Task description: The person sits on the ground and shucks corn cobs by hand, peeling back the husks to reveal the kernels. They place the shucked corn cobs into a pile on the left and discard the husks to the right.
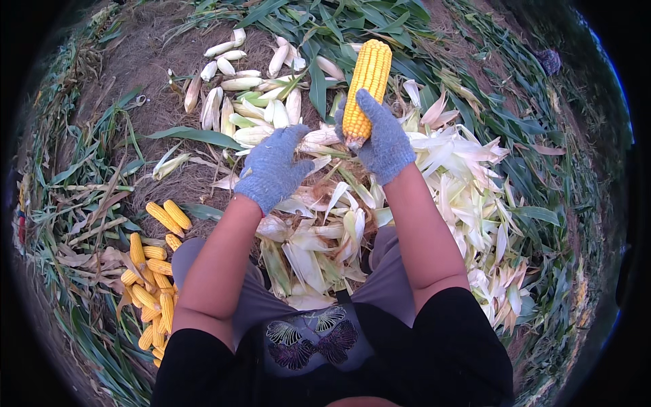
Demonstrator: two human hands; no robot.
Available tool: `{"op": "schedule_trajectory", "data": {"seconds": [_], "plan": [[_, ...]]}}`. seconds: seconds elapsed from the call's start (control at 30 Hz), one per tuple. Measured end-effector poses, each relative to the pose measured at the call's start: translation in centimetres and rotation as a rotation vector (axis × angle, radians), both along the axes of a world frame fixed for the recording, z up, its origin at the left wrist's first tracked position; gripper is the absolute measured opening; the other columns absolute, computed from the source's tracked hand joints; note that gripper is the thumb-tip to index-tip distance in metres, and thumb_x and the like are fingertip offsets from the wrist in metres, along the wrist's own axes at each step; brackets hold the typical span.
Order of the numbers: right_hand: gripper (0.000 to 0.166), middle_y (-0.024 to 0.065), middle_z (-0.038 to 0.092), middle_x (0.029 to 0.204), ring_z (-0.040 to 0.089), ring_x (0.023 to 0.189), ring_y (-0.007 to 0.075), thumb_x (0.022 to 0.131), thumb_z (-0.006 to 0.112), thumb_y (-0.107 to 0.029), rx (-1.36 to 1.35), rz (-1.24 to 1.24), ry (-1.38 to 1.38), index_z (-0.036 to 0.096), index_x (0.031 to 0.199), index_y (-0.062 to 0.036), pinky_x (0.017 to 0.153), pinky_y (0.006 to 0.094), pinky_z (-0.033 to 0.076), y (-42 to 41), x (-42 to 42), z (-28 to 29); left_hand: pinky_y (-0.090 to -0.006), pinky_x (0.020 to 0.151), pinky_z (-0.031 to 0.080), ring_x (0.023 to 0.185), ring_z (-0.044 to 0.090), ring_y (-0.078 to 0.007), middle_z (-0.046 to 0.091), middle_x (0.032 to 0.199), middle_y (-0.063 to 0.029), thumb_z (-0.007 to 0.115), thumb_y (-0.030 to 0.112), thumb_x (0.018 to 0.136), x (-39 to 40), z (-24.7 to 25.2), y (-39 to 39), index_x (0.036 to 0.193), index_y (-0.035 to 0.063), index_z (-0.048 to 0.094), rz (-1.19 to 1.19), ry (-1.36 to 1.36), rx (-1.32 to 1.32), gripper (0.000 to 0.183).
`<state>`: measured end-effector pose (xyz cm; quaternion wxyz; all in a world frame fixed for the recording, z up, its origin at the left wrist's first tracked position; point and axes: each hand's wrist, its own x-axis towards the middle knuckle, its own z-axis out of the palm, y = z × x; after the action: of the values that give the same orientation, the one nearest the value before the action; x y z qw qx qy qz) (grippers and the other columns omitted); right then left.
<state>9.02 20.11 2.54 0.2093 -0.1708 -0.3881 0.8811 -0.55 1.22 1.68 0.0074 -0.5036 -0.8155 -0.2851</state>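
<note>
In my right hand (381,140), gloved in grey knit, is a bare yellow corn cob (370,81), its kernels fully exposed and its stub end down by my palm. The thumb lies along the cob's front; the other fingers are mostly hidden behind it. My left hand (276,167), in a matching glove, is to the left with nothing visible in it. Its thumb stands apart from the fingers, near a pale husked-up ear (323,136). Stripped corn husks (310,244) lie below both hands, between my knees.
Unshucked corn ears (254,109) lie in a loose pile ahead. Shucked yellow cobs (152,290) are heaped by my left leg. A larger mound of pale husks (457,193) spreads at my right. Green corn stalks and leaves (351,23) ring the dry, straw-strewn ground (137,66).
</note>
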Motion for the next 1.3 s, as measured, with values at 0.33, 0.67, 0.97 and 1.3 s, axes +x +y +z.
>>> {"op": "schedule_trajectory", "data": {"seconds": [0.33, 0.67, 0.97, 1.3], "plan": [[0.082, 0.0184, 0.050, 0.138, 0.053, 0.124, 0.0238, 0.077, 0.079, -0.023, 1.240, 0.176, -0.168, 0.036, 0.143, -0.0011, 0.101, 0.0360, 0.045, -6.4, 0.6, 0.5, -0.0370, 0.077, 0.058, 0.090, 0.065, -0.0217, 0.061, 0.100, -0.0093, 0.064, 0.032, 0.093, -1.2, -0.4, 1.8, 0.119, 0.0053, 0.050, 0.052, -1.683, 0.978, 0.040], [0.060, 0.0149, 0.054, 0.129, 0.059, 0.111, 0.0209, 0.093, 0.064, -0.026, 0.605, 0.299, -0.117, 0.040, 0.140, 0.0032, 0.093, 0.0335, 0.050, -7.9, -0.8, -1.3, -0.0354, 0.075, 0.056, 0.086, 0.066, -0.0230, 0.064, 0.097, -0.0136, 0.051, 0.052, 0.097, -2.0, -0.6, 0.8, 0.119, 0.0037, 0.052, 0.155, -1.535, 1.006, 0.053], [0.038, 0.0052, 0.064, 0.095, 0.062, 0.072, 0.0132, 0.096, 0.059, -0.031, 0.091, 0.113, -0.251, 0.055, 0.124, -0.0053, 0.058, 0.0238, 0.050, 0.5, -2.9, -3.5, -0.0456, 0.070, 0.051, 0.079, 0.065, -0.0370, 0.065, 0.087, -0.0190, 0.057, 0.031, 0.094, 0.3, 0.7, 0.3, 0.100, 0.0043, 0.060, 0.046, -0.277, 0.366, 0.027], [0.051, 0.0134, 0.051, 0.137, 0.049, 0.125, 0.0242, 0.100, 0.051, -0.029, 1.273, 0.518, -0.018, 0.040, 0.142, -0.0037, 0.109, 0.0353, 0.038, -12.4, -8.0, -8.0, -0.0430, 0.070, 0.051, 0.075, 0.065, -0.0348, 0.065, 0.082, -0.0158, 0.063, 0.023, 0.089, -0.4, 4.2, 0.9, 0.095, 0.0045, 0.061, 0.016, -0.483, 0.844, 0.020]]}}
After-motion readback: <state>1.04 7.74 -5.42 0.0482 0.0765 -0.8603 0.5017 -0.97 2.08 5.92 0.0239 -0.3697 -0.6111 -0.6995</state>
